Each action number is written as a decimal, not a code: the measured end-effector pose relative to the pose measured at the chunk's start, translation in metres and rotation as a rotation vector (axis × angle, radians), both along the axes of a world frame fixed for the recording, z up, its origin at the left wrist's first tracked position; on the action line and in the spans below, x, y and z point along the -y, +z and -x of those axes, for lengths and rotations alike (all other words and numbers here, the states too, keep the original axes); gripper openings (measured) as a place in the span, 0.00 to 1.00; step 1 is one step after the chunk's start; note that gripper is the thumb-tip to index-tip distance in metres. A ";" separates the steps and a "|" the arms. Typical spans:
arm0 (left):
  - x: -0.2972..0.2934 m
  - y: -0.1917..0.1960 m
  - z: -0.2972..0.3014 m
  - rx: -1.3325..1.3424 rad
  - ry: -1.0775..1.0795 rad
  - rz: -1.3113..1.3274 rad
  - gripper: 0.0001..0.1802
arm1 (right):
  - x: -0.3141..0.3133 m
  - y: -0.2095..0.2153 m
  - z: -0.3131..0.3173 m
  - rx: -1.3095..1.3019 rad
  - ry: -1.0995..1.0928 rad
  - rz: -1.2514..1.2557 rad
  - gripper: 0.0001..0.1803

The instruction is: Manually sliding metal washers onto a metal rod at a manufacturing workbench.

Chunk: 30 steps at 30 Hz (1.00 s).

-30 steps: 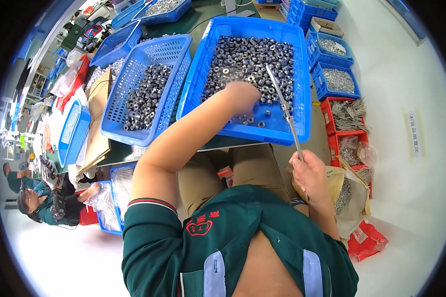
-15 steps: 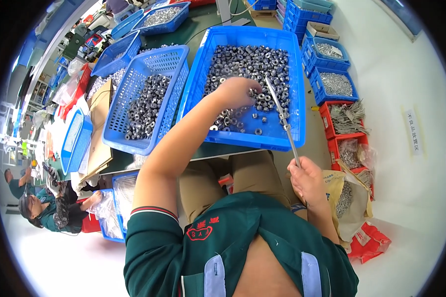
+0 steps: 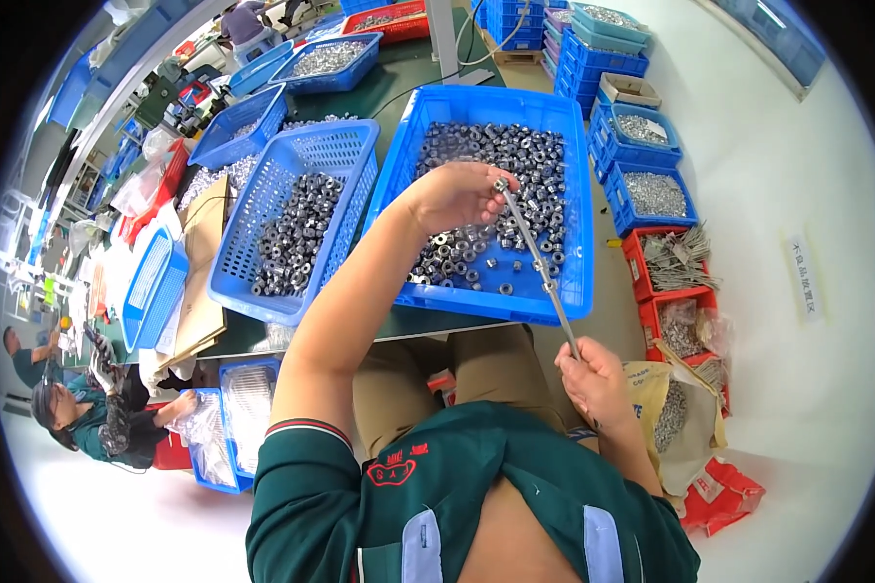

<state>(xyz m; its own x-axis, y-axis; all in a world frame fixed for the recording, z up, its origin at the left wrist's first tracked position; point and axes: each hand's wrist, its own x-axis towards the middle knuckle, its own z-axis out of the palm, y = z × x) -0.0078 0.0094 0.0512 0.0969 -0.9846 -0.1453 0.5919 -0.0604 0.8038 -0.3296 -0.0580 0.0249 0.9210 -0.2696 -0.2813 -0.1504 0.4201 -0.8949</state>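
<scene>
Nearest to us our right hand (image 3: 596, 381) is closed around the lower end of a thin metal rod (image 3: 538, 264), which slants up and away over the near rim of the big blue crate (image 3: 574, 282) on the green table (image 3: 399, 83); a small nut sits threaded partway up the rod, above that rim. Our left hand (image 3: 454, 194) hovers over the middle of this crate, fingertips pinched on a small metal nut (image 3: 501, 184) right at the rod's upper tip. The crate holds a loose heap of grey metal nuts (image 3: 515, 160), thickest toward its far side. Just left of the crate stands a blue mesh basket (image 3: 292, 214) with a smaller pile of similar parts. Right of the crate, on the floor, red bins (image 3: 673, 260) hold metal pieces, and beyond them stacked blue bins (image 3: 647, 189) carry silvery hardware
</scene>
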 end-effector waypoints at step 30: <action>0.015 -0.044 0.039 1.887 -0.451 -0.254 0.15 | -0.001 -0.011 -0.001 0.000 -0.163 -0.014 0.06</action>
<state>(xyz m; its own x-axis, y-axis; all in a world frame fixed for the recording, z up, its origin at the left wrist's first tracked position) -0.0463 -0.0053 0.0075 0.0614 -0.9541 -0.2930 -0.9629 -0.1339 0.2344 -0.3283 -0.0574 0.0143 0.8655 -0.4115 -0.2857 -0.0790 0.4510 -0.8890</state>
